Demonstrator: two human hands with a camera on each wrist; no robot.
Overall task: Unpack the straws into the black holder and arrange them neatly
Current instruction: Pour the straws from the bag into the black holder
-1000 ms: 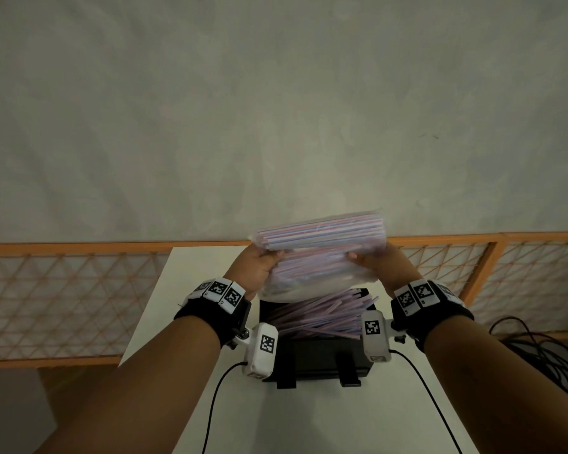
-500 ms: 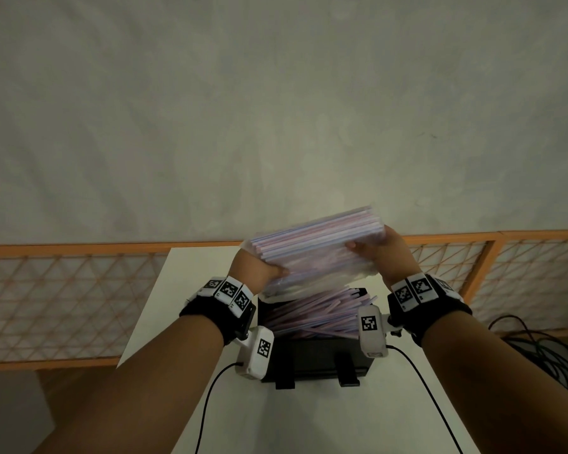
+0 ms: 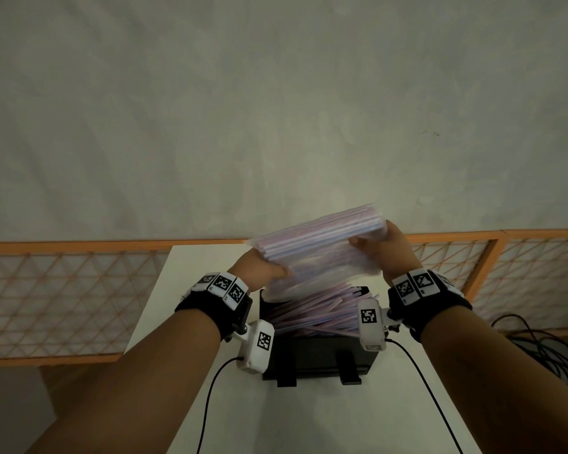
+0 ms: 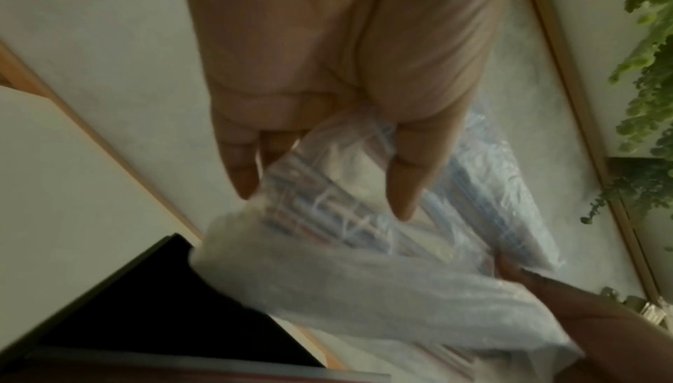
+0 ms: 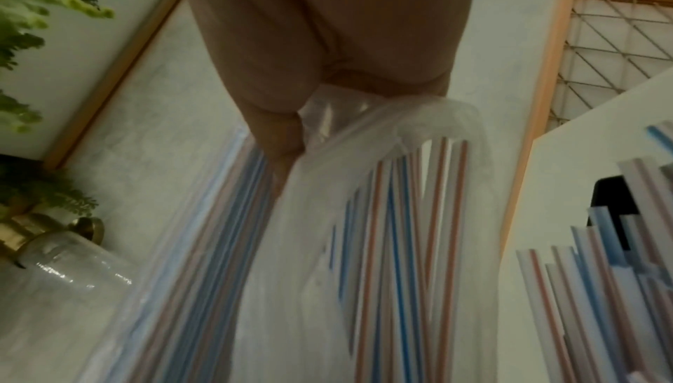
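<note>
A clear plastic bag of striped straws [image 3: 322,244] is held tilted above the black holder [image 3: 318,355], its right end higher. My left hand [image 3: 263,268] grips the bag's lower left end [image 4: 328,216]; my right hand [image 3: 379,247] pinches the raised right end [image 5: 328,121]. Loose red- and blue-striped straws [image 3: 318,311] lie criss-crossed in the holder, some ends sticking out past its right side [image 5: 601,288]. Straws still show inside the bag [image 5: 397,216].
The holder stands on a white table [image 3: 309,421] against an orange lattice railing [image 3: 63,290]. Black cables [image 3: 551,352] lie on the floor at the right. A glass jar [image 5: 69,259] and green plants [image 5: 32,14] appear in the right wrist view.
Both hands have tilted the bag: the right end rose and the left end dropped. The pile of straws in the holder looks much the same.
</note>
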